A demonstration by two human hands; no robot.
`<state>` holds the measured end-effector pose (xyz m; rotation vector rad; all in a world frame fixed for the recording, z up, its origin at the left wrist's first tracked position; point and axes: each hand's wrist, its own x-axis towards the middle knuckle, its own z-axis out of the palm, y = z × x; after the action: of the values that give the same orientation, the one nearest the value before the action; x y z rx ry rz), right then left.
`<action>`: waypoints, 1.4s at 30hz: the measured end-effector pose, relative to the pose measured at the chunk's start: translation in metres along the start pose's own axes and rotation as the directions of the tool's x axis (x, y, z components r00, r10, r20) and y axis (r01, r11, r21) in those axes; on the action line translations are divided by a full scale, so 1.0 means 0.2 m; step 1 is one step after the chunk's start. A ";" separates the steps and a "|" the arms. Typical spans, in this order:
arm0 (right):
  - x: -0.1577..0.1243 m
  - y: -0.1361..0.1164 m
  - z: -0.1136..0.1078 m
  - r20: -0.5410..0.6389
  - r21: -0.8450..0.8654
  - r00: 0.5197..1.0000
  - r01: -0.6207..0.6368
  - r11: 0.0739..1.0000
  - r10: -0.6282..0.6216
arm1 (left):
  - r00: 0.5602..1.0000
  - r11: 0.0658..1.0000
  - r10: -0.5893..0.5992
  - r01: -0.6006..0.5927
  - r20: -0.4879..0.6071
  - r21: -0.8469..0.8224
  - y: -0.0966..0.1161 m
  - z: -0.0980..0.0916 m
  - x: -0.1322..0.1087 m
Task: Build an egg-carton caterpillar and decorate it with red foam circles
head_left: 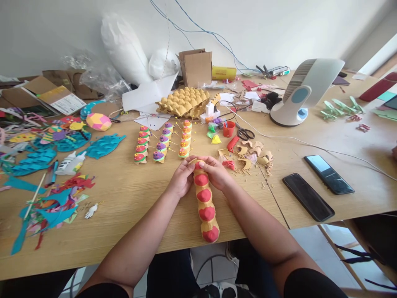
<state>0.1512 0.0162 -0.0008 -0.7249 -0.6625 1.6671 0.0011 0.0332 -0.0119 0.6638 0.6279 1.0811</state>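
Two hands (pixel 183 176) partly hide the red-spotted strip (pixel 204 195).

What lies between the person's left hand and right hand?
In the head view, a cardboard strip with red-topped bumps, its far end held by the left hand and the right hand.

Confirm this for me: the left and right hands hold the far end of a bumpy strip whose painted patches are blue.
The colour is wrong: the head view shows red patches. The left hand and right hand do hold the bumpy strip at its far end.
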 end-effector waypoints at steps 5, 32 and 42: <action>0.01 0.00 -0.01 -0.010 0.023 1.000 0.005 1.000 -0.005 | 1.000 1.000 0.003 -0.003 0.017 0.000 0.00 -0.01 0.00; 0.00 0.03 0.03 -0.060 0.131 0.997 -0.040 0.991 0.048 | 0.998 0.999 -0.043 0.042 -0.034 -0.022 0.01 0.00 0.00; 0.00 -0.02 0.00 0.009 -0.032 1.000 0.011 0.999 -0.011 | 0.996 0.993 0.077 -0.073 -0.039 0.092 0.02 -0.02 0.01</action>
<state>0.1531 0.0177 0.0026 -0.7356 -0.7000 1.6540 -0.0028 0.0364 -0.0117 0.7497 0.6962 1.1440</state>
